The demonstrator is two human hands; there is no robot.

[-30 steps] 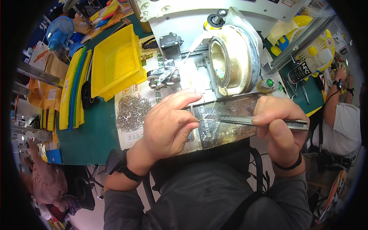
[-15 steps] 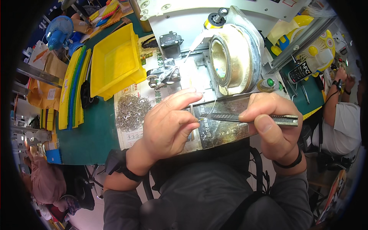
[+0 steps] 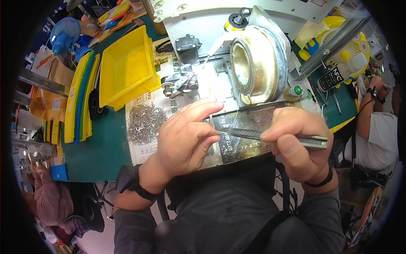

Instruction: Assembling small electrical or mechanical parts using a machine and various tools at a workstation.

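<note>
My right hand (image 3: 298, 137) grips a snap-off utility knife (image 3: 243, 133), its segmented blade pointing left. The blade's tip meets, or almost meets, a tiny thin piece (image 3: 221, 132) pinched between my left thumb and forefinger; its exact kind is too small to make out. My left hand (image 3: 179, 142) is closed in that pinch, the forefinger or another finger stretched above it. Beneath both hands lies a dark, worn plate (image 3: 249, 148). Beside my left hand a pile of small curled metal pieces (image 3: 146, 123) rests on printed paper.
Behind the plate stands a machine with a large round metal ring (image 3: 268, 63) and a thin strand (image 3: 238, 111) hanging from it. A yellow bin (image 3: 127, 67) sits at left, a green-capped bottle (image 3: 294, 93) at right. Other people sit at both sides.
The knife has shifted slightly, its handle end tilting a little lower and its tip closer to the left fingertips. My left hand stays almost still.
</note>
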